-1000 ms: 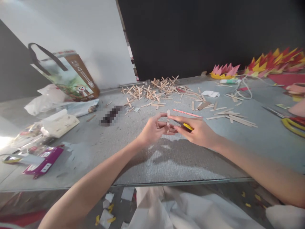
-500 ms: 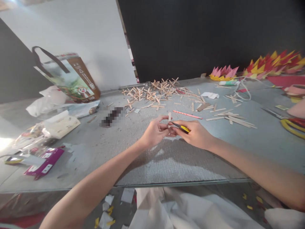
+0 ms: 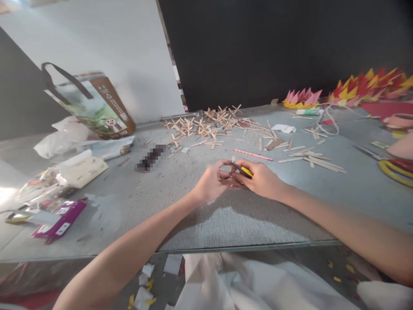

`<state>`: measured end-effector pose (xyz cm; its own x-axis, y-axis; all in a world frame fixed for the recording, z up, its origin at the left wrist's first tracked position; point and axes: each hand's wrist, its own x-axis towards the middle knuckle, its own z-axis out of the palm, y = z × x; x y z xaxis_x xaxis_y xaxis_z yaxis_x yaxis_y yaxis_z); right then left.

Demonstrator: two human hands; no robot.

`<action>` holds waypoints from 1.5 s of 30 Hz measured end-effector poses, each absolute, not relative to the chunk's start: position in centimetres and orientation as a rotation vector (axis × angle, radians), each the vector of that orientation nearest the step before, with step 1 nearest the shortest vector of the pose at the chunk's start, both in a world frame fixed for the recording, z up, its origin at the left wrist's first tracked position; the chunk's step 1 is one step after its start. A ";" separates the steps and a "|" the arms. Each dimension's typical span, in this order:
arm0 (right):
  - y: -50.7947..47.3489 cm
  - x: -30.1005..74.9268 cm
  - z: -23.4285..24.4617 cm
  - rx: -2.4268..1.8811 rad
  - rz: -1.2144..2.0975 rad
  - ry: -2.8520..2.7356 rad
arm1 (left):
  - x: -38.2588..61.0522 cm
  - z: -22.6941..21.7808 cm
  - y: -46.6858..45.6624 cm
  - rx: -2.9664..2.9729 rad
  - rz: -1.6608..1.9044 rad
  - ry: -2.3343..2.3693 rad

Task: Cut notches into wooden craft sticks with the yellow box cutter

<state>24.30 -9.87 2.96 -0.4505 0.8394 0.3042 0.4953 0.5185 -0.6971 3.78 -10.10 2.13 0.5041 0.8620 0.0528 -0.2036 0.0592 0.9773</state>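
My left hand (image 3: 213,181) is closed around a wooden craft stick (image 3: 233,159), of which only a short pale end shows above the fingers. In my right hand (image 3: 263,178) is a yellow-and-black utility knife (image 3: 247,172), its dark blade pointing up and left at the stick. Both hands meet just above the table, their fingertips touching or nearly so. Whether the blade is in the wood is hidden by the fingers. Just beyond them lies a pink patterned pencil (image 3: 253,154).
A pile of crossed craft sticks (image 3: 206,125) lies at the back, and loose sticks (image 3: 322,162) at the right. Scissors (image 3: 392,168) lie far right, near folded-paper crowns (image 3: 303,99). A printed bag (image 3: 103,107) and a purple packet (image 3: 61,219) are on the left.
The craft stick, upright and mostly visible before, is now largely hidden between the fingers. My right hand and the knife have shifted slightly left, closer to my left hand.
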 end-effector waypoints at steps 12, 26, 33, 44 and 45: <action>-9.9 24.2 2.4 -1.114 0.587 -2.246 | 3.8 1.7 -10.0 1.275 0.897 0.704; -9.8 24.3 1.6 -1.140 0.344 -2.289 | 4.0 0.7 -9.4 1.293 0.940 0.694; -9.8 24.3 1.9 -1.158 0.327 -2.327 | 4.2 1.1 -9.8 1.336 0.952 0.712; -10.8 24.0 3.3 -1.178 0.468 -2.105 | 3.0 2.5 -8.8 1.251 1.224 0.780; -10.7 24.1 3.4 -1.181 0.462 -2.087 | 3.0 2.7 -9.0 1.249 1.225 0.770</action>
<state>24.13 -10.72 3.41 -0.3522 0.8511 0.3893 0.6076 0.5243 -0.5966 2.95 -8.96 2.73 0.2354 0.9553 0.1787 -0.2527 -0.1174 0.9604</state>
